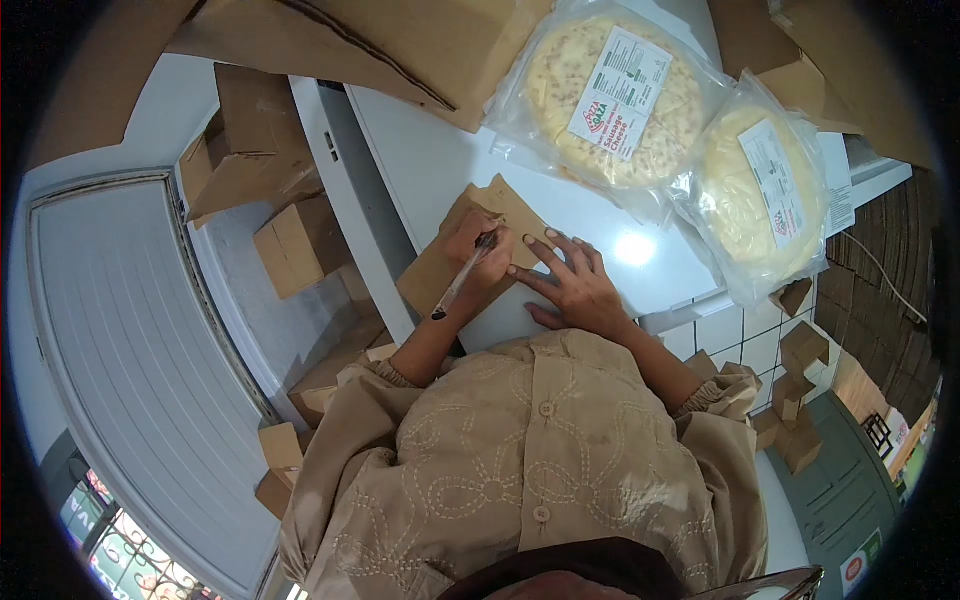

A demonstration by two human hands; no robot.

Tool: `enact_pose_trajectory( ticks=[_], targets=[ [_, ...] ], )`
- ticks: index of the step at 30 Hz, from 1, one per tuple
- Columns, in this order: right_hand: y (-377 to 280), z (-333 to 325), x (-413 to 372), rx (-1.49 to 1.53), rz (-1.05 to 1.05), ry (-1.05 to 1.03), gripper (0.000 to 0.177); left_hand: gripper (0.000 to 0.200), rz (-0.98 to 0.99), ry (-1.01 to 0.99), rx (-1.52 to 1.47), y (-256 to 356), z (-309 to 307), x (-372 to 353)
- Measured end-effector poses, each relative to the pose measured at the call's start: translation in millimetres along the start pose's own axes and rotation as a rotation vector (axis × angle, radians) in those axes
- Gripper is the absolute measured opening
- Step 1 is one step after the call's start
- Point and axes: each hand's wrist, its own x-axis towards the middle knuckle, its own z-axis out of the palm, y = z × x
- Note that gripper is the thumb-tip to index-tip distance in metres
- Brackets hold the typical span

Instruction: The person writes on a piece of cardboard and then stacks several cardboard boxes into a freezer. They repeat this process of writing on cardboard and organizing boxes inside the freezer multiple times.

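My left hand (pixel 478 252) grips a clear-barrelled pen (pixel 457 287) with a dark end, its front end over a flat piece of brown cardboard (pixel 424 281). My right hand (pixel 578 285) lies palm down with fingers spread, its fingertips at the cardboard's right edge. The cardboard rests on a white surface (pixel 390 130). Any writing under the left hand is hidden. Beyond my right hand lie a round pizza (pixel 550 85) in clear plastic, labelled "Sausage Cheese", and a second wrapped pizza (pixel 735 205) with a white label.
A large cardboard box (pixel 420 45) stands at the far side, with another box (pixel 815 80) at far right. Several small boxes, including one (pixel 300 245), sit to the left beside a white ribbed panel (pixel 150 370). Stacked flat cardboard (pixel 875 300) is at right.
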Motion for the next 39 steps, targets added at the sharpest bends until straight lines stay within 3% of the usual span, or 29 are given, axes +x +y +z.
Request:
enact_pose_trajectory(
  ticks=[16,18,37,39],
  targets=[
    [-1,0,0,-0.015,0.001,0.019,0.061,0.015,-0.105,-0.081,-0.103,8,-2,-1],
    [-2,1,1,0.002,0.021,0.011,0.052,0.016,-0.07,-0.088,-0.102,9,-4,0],
    [-1,3,1,-0.006,0.026,0.028,0.049,0.018,0.005,-0.102,-0.116,-10,5,-9],
    [-1,3,1,0.003,0.027,0.032,0.048,0.017,0.074,0.018,-0.136,-12,12,-7]
  ],
)
